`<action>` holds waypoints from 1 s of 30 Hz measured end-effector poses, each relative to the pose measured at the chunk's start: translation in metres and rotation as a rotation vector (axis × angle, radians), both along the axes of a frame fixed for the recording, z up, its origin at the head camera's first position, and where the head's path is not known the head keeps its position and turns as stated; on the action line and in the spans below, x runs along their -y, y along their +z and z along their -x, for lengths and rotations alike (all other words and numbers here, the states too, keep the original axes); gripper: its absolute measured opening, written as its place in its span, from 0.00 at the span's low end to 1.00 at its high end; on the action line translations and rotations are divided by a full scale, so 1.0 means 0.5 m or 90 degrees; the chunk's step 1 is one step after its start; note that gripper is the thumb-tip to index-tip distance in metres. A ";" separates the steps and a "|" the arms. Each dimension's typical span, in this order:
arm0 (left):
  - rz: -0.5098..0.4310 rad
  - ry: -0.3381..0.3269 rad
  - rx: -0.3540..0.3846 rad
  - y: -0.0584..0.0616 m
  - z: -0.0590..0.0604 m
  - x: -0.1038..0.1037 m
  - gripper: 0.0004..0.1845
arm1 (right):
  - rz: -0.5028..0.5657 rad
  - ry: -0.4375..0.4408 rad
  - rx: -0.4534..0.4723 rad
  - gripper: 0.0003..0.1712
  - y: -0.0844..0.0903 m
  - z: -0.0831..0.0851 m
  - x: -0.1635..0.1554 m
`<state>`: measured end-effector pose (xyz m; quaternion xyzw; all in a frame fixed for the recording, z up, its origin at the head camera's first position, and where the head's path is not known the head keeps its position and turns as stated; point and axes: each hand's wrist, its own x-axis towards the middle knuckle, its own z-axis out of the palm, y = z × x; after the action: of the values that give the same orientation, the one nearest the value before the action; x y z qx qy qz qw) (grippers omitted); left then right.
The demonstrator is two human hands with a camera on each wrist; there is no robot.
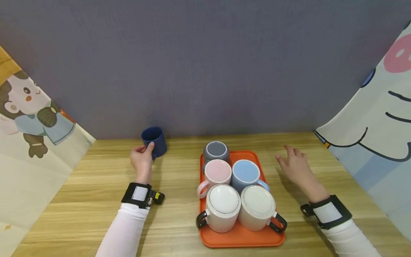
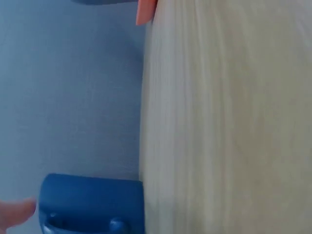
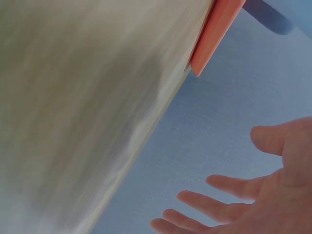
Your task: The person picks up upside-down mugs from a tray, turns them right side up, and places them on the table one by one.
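Note:
In the head view, a dark blue mug (image 1: 155, 141) stands upright on the table by the wall, mouth up. My left hand (image 1: 142, 159) is at its near left side, thumb over the rim. From the left wrist, that thumb (image 2: 17, 213) shows just above the mug (image 2: 92, 202), near its handle; the other fingers are out of that view. My right hand (image 1: 295, 170) hovers right of the orange tray (image 1: 242, 239), holding nothing. Its fingers (image 3: 212, 204) are spread and loosely bent.
Upside-down mugs stand on the tray: a grey one (image 1: 216, 150), a pink one (image 1: 218, 172), a light blue one (image 1: 246, 172) and two white ones (image 1: 223, 205) with black handles. A grey wall (image 1: 205, 71) rises behind the wooden table (image 1: 80, 200); printed curtains flank it.

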<state>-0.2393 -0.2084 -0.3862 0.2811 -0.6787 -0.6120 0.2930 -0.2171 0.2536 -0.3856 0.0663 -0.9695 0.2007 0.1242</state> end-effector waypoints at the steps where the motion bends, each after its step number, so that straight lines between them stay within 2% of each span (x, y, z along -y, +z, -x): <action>1: 0.028 0.021 -0.024 0.002 -0.001 -0.002 0.21 | 0.000 0.003 0.001 0.33 0.000 0.001 0.001; 3: 0.102 0.045 -0.086 0.007 -0.003 -0.009 0.20 | -0.002 0.008 0.000 0.33 0.000 0.002 0.002; 4: 0.142 0.042 -0.118 0.009 -0.004 -0.013 0.19 | -0.001 0.009 0.002 0.33 0.000 0.003 0.003; 5: 0.180 0.027 -0.142 0.012 -0.004 -0.019 0.16 | 0.000 0.012 0.004 0.33 0.001 0.003 0.004; 7: 0.238 -0.041 -0.179 0.019 -0.005 -0.034 0.13 | 0.000 0.016 0.007 0.32 0.002 0.006 0.008; 9: 0.278 -0.116 -0.171 0.025 -0.006 -0.051 0.11 | 0.003 0.022 0.010 0.31 0.004 0.008 0.014; 12: 0.304 -0.190 -0.130 0.033 -0.008 -0.078 0.11 | 0.005 0.027 0.013 0.30 0.008 0.012 0.027; 15: 0.309 -0.228 -0.103 0.035 -0.009 -0.100 0.12 | 0.005 0.027 0.012 0.29 0.013 0.015 0.039; 23: 0.330 -0.304 -0.077 0.028 -0.014 -0.146 0.13 | 0.003 0.038 -0.002 0.28 0.023 0.020 0.067; 26: 0.331 -0.353 -0.061 0.027 -0.018 -0.161 0.14 | 0.006 0.043 -0.003 0.28 0.024 0.023 0.077; 30: 0.327 -0.428 -0.014 0.028 -0.024 -0.177 0.13 | 0.007 0.050 0.008 0.28 0.024 0.027 0.089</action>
<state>-0.2272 -0.1200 -0.3724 -0.0443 -0.8598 -0.4877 0.1445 -0.2305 0.2093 -0.3734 0.1021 -0.9659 0.2109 0.1103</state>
